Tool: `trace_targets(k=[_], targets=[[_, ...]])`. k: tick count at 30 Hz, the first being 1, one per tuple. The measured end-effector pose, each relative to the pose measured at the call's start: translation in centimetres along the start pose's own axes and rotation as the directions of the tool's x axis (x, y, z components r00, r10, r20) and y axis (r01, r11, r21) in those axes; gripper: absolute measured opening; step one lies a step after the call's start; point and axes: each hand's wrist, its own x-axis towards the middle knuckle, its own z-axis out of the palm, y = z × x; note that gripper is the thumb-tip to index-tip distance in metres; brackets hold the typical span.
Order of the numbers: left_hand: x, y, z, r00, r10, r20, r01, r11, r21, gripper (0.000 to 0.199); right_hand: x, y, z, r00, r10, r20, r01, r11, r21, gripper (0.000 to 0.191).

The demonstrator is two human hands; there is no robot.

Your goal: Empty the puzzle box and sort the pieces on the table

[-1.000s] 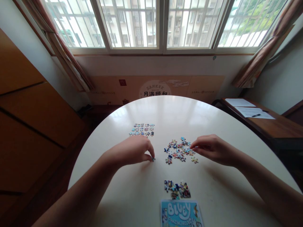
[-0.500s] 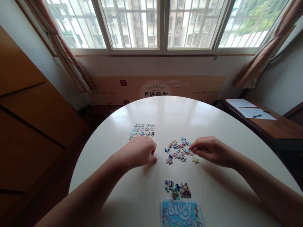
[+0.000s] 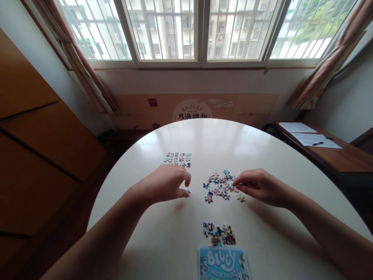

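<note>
My left hand (image 3: 167, 184) is over the left-middle of the table, thumb and index finger parted. A small jigsaw puzzle piece (image 3: 189, 192) lies by the thumb tip. Behind that hand, several puzzle pieces (image 3: 176, 159) are laid out in rows, the nearest ones partly hidden by it. On the right, my right hand (image 3: 256, 186) has its fingertips pinched at the edge of a loose pile of puzzle pieces (image 3: 221, 186); a puzzle piece seems to be between them, mostly hidden. Closer to me is a partly joined puzzle section (image 3: 220, 234), just above a blue Bluey picture card (image 3: 223, 264).
All of this lies on a round white table (image 3: 140, 241). Beyond its right edge stands a brown wooden desk (image 3: 349, 159) with paper sheets (image 3: 316, 140) and a pen. A printed cardboard panel (image 3: 253, 107) is below the window.
My left thumb and index finger have parted, and a puzzle piece now shows by the thumb. That hand has shifted slightly left. My right hand is almost still.
</note>
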Motion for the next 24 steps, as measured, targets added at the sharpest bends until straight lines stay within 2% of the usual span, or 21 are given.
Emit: trace_targets(k=[4,8,12,14,17,19,22,24], targets=[[-0.2,0.0,-0.1,0.999,-0.043,0.031,0.042,0.999,0.017,0.013,0.0,0.0,0.1,1.0,0.005,0.013,-0.005,1.0,0.007,0.022],[0.3,0.3,0.4,0.999,0.02,0.039,-0.02,1.0,0.009,0.009,0.0,0.0,0.2,0.999,0.02,0.029,-0.02,1.0,0.023,0.022],[1.0,0.1,1.1,0.998,0.061,0.014,-0.061,0.998,-0.009,0.02,0.1,0.0,0.2,0.999,0.009,0.04,-0.01,1.0,0.024,0.021],[1.4,-0.2,1.3,0.996,0.079,-0.042,-0.08,0.997,-0.012,0.025,0.1,0.0,0.2,0.999,0.01,0.042,-0.011,1.0,0.022,0.021],[1.5,-0.9,1.1,0.98,0.078,-0.183,-0.077,0.997,0.012,0.028,0.1,0.0,0.2,0.999,0.006,0.039,-0.007,1.0,0.023,0.022],[1.2,-1.0,0.7,0.973,0.063,-0.223,-0.06,0.998,0.02,0.024,0.1,0.0,0.2,0.999,-0.005,0.033,0.004,1.0,0.017,0.023],[0.7,-0.6,0.1,0.985,0.059,-0.162,-0.058,0.998,0.008,0.011,0.1,0.1,0.3,0.999,-0.007,0.033,0.006,1.0,0.013,0.023],[0.5,-0.1,0.2,0.993,0.057,-0.104,-0.057,0.998,0.006,0.009,0.1,0.1,0.3,0.999,-0.001,0.043,0.0,1.0,0.02,0.023]])
